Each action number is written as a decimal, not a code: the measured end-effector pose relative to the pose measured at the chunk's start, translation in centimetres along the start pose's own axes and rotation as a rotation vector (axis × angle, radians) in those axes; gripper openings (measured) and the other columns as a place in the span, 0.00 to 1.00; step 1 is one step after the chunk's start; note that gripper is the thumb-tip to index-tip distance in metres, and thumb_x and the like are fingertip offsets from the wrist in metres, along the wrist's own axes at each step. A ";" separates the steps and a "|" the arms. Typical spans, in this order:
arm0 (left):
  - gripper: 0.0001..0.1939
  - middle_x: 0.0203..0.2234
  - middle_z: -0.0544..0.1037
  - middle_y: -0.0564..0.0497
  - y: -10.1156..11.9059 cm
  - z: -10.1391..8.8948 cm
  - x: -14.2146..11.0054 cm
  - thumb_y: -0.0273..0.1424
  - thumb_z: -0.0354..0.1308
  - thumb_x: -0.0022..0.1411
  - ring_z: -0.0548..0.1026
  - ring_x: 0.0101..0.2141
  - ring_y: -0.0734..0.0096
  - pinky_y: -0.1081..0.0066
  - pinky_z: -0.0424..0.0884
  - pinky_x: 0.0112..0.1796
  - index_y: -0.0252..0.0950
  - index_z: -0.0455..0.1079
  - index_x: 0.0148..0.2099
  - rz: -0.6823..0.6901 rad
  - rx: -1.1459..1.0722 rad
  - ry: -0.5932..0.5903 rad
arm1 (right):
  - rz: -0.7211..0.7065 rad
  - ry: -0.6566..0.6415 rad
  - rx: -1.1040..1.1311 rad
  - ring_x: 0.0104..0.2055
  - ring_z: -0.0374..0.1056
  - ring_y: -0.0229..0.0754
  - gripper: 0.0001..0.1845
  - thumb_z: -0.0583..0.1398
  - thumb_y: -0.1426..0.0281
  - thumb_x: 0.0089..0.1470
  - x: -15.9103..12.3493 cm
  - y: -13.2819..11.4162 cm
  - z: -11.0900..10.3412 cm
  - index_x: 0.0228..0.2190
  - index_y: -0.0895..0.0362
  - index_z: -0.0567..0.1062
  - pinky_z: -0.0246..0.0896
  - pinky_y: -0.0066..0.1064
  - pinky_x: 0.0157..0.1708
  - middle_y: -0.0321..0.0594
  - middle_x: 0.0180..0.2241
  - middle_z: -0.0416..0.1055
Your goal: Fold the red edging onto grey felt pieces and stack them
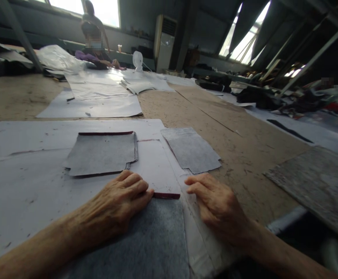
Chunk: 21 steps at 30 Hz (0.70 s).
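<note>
The brown bench (238, 155) fills most of the frame, from mid L to far R. Lg. white paper sheet (41, 166) covers its L side, dotted w/ small dark scraps. Gray fabric panel (157, 240) lies at bottom ctr., running off the lower edge, w/ a maroon edge strip (167, 195) along its top. L hand (128, 197) comes in from lower L, palm down over the panel's upper L part; its fingers are bunched together, tips at the L end of the visible strip; can't tell if they pinch the fabric or just press it. R hand (218, 201), lower R of ctr., is off the panel, just R of it; fingers half curled & loose, nothing visible in them. Mottled gray mat (311, 186) sits at the R edge. Mid L of ctr., beyond the L hand: stack of gray panels (102, 153), maroon along its top edge, notched at lower R corner. Mid-frame R of ctr., beyond the R hand: gray notched piece (193, 149), tilted vs. the stack. Upper L: clear plastic sheeting (60, 58) next to a seated person (95, 38). Upper ctr.: tall floor-standing cabinet (164, 42), then sm. white fan (138, 61) at its L.
</note>
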<state>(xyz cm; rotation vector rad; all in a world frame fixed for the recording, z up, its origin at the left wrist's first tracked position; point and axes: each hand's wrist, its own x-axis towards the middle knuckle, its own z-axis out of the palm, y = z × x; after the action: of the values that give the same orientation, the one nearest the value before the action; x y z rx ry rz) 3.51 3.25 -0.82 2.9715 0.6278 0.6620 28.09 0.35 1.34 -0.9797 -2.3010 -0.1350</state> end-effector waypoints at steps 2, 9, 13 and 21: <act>0.14 0.32 0.68 0.47 0.0 0.0 0.0 0.19 0.42 0.61 0.62 0.33 0.66 0.63 0.58 0.35 0.29 0.64 0.46 0.002 -0.004 0.016 | 0.044 0.048 -0.067 0.37 0.63 0.41 0.15 0.48 0.85 0.50 0.9 -1.3 0.5 0.30 0.62 0.72 0.62 0.33 0.37 0.45 0.34 0.68; 0.13 0.30 0.68 0.46 0.1 -0.5 0.5 0.20 0.40 0.61 0.62 0.33 0.65 0.62 0.61 0.36 0.31 0.67 0.36 -0.028 -0.065 -0.039 | -0.017 -0.064 -0.153 0.32 0.60 0.45 0.15 0.47 0.82 0.52 2.0 -5.5 4.7 0.33 0.68 0.74 0.62 0.36 0.31 0.47 0.27 0.67; 0.13 0.32 0.68 0.46 -0.5 -0.8 0.0 0.19 0.41 0.60 0.63 0.35 0.66 0.63 0.63 0.37 0.30 0.66 0.42 -0.011 -0.098 -0.047 | -0.066 -0.047 -0.202 0.31 0.60 0.45 0.16 0.47 0.83 0.53 1.7 -5.3 4.9 0.35 0.70 0.73 0.61 0.35 0.28 0.47 0.26 0.66; 0.19 0.34 0.68 0.45 -1.8 -2.2 -2.7 0.14 0.43 0.57 0.65 0.34 0.69 0.68 0.67 0.35 0.31 0.63 0.48 -0.053 -0.112 0.046 | -0.034 -0.116 -0.056 0.32 0.59 0.44 0.17 0.47 0.83 0.50 1.8 -4.5 4.4 0.35 0.65 0.73 0.59 0.35 0.30 0.43 0.28 0.67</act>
<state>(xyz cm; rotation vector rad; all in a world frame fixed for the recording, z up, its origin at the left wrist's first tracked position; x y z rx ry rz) -0.35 3.74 -0.08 2.8347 0.6472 0.7372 21.82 -0.41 -0.51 -1.0006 -2.4320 -0.1615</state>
